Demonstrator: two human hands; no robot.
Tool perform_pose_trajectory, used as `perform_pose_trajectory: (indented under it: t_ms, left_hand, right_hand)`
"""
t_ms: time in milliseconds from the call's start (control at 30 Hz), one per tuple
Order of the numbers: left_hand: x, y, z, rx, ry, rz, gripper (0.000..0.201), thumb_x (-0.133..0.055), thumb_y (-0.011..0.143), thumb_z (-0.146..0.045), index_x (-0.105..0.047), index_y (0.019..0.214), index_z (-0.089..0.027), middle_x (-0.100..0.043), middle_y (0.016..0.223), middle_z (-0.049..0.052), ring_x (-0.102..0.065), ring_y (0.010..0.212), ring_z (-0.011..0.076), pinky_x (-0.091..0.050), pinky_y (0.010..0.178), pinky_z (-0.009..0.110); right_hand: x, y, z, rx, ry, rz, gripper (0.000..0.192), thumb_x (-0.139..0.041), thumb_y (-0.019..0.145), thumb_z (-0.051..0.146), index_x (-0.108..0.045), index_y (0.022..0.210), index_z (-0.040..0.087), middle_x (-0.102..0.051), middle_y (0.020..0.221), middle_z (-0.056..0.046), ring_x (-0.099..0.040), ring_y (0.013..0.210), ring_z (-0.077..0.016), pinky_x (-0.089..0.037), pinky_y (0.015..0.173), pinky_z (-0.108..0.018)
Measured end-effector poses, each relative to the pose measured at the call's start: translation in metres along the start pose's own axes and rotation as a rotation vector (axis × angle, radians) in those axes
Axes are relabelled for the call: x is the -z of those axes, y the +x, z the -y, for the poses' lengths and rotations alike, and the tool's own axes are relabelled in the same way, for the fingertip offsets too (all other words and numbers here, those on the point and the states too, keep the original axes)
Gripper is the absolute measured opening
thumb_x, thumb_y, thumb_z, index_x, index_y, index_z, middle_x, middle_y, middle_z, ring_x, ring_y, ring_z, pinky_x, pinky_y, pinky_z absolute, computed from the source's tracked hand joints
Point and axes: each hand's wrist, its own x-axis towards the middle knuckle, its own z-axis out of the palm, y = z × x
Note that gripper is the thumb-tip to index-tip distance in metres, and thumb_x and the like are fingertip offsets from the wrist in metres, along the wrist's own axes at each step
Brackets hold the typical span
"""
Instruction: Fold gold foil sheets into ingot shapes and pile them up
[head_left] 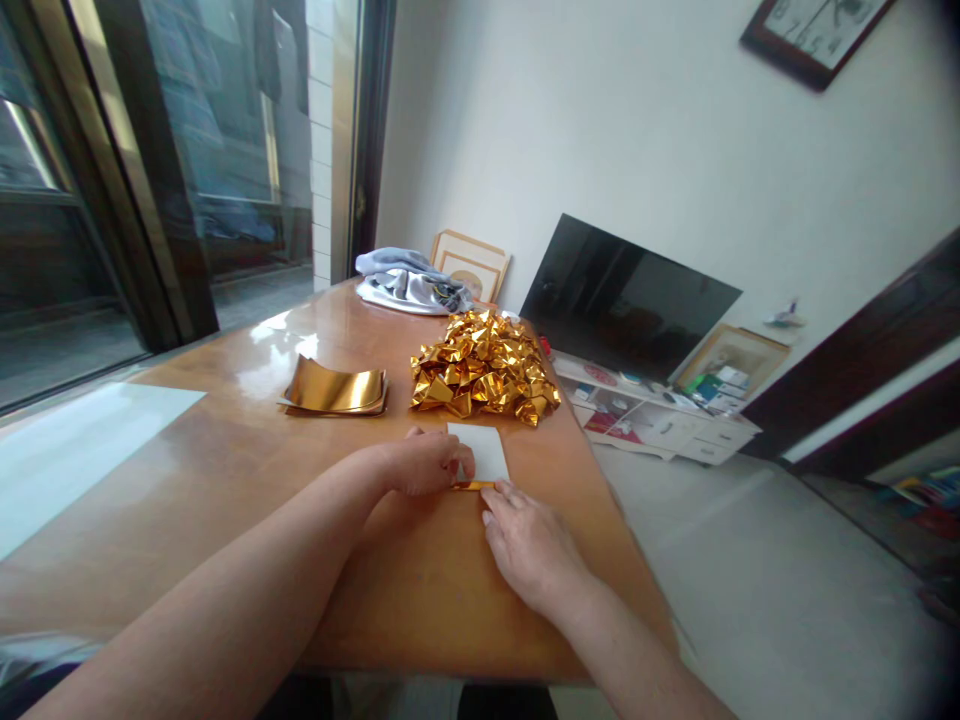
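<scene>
A small sheet of paper [480,450], white side up with a gold edge folded along its near side, lies on the wooden table [225,460]. My left hand [424,463] presses on the sheet's left part, fingers curled over the fold. The fingertips of my right hand [529,545] touch the gold fold from the near side. Behind the sheet sits a heap of folded gold paper pieces [484,368]. To the left of the heap lies a stack of flat gold sheets [335,388], slightly curled.
A grey cloth bundle [409,282] lies at the table's far end. A white sheet [67,450] lies on the left. The table's right edge drops to the floor beside a low white cabinet [660,415] and a leaning black screen [626,295]. A glass door stands on the left.
</scene>
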Motion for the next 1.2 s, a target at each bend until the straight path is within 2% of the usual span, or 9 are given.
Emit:
perform_pose_trajectory:
  t_ms: [100, 233, 367, 633, 767, 933, 1200]
  left_hand:
    - [0.0, 0.0, 0.004, 0.039, -0.02, 0.01, 0.033, -0.055, 0.079, -0.017, -0.072, 0.103, -0.032, -0.072, 0.1, 0.0, -0.062, 0.09, 0.0201, -0.038, 0.085, 0.034]
    - [0.002, -0.001, 0.005, 0.073, -0.031, 0.014, 0.029, -0.06, 0.078, -0.023, -0.073, 0.102, -0.032, -0.073, 0.095, -0.001, -0.063, 0.088, 0.0206, -0.039, 0.085, 0.034]
    - [0.004, -0.001, 0.004, 0.097, -0.026, 0.006, 0.029, -0.061, 0.077, -0.026, -0.073, 0.102, -0.033, -0.074, 0.094, -0.002, -0.064, 0.09, 0.0216, -0.04, 0.086, 0.036]
    - [0.008, -0.004, 0.002, 0.081, -0.014, 0.017, 0.032, -0.061, 0.076, -0.026, -0.074, 0.104, -0.032, -0.074, 0.097, 0.001, -0.065, 0.091, 0.023, -0.043, 0.085, 0.037]
    - [0.009, -0.006, 0.001, 0.088, -0.034, 0.003, 0.03, -0.06, 0.078, -0.032, -0.075, 0.104, -0.032, -0.074, 0.101, 0.002, -0.065, 0.094, 0.0245, -0.044, 0.085, 0.038]
    - [0.008, -0.006, 0.0, 0.101, -0.044, -0.007, 0.029, -0.061, 0.076, -0.038, -0.074, 0.101, -0.033, -0.074, 0.096, 0.001, -0.066, 0.093, 0.0261, -0.044, 0.087, 0.042]
    - [0.005, -0.004, 0.001, 0.106, -0.045, -0.012, 0.031, -0.064, 0.07, -0.033, -0.074, 0.099, -0.033, -0.073, 0.094, 0.001, -0.065, 0.092, 0.0255, -0.044, 0.087, 0.043]
  right_hand:
    - [0.008, 0.003, 0.005, -0.005, -0.03, 0.027, 0.04, -0.037, 0.101, 0.033, -0.061, 0.131, 0.02, -0.061, 0.136, -0.013, -0.059, 0.123, -0.0265, -0.044, 0.102, -0.038]
    - [0.017, 0.01, 0.015, -0.025, -0.077, 0.061, 0.036, -0.037, 0.101, 0.038, -0.067, 0.117, 0.024, -0.07, 0.116, -0.011, -0.067, 0.101, -0.0265, -0.049, 0.085, -0.037]
    - [0.021, 0.012, 0.023, -0.026, -0.137, 0.079, 0.039, -0.037, 0.101, 0.045, -0.064, 0.123, 0.028, -0.07, 0.108, -0.011, -0.067, 0.092, -0.028, -0.048, 0.077, -0.038]
    - [0.02, 0.01, 0.028, -0.029, -0.152, 0.108, 0.051, -0.039, 0.097, 0.059, -0.057, 0.136, 0.03, -0.065, 0.118, -0.016, -0.066, 0.099, -0.0314, -0.047, 0.082, -0.04]
    - [0.023, 0.009, 0.03, -0.021, -0.119, 0.13, 0.059, -0.039, 0.094, 0.067, -0.056, 0.136, 0.03, -0.063, 0.121, -0.017, -0.065, 0.102, -0.0328, -0.046, 0.086, -0.042]
    - [0.028, 0.008, 0.033, -0.011, -0.094, 0.169, 0.073, -0.037, 0.089, 0.075, -0.051, 0.141, 0.027, -0.062, 0.124, -0.018, -0.063, 0.107, -0.0355, -0.045, 0.09, -0.046]
    - [0.033, 0.011, 0.035, -0.023, -0.062, 0.227, 0.083, -0.042, 0.083, 0.081, -0.048, 0.145, 0.026, -0.061, 0.126, -0.02, -0.062, 0.107, -0.0376, -0.043, 0.091, -0.048]
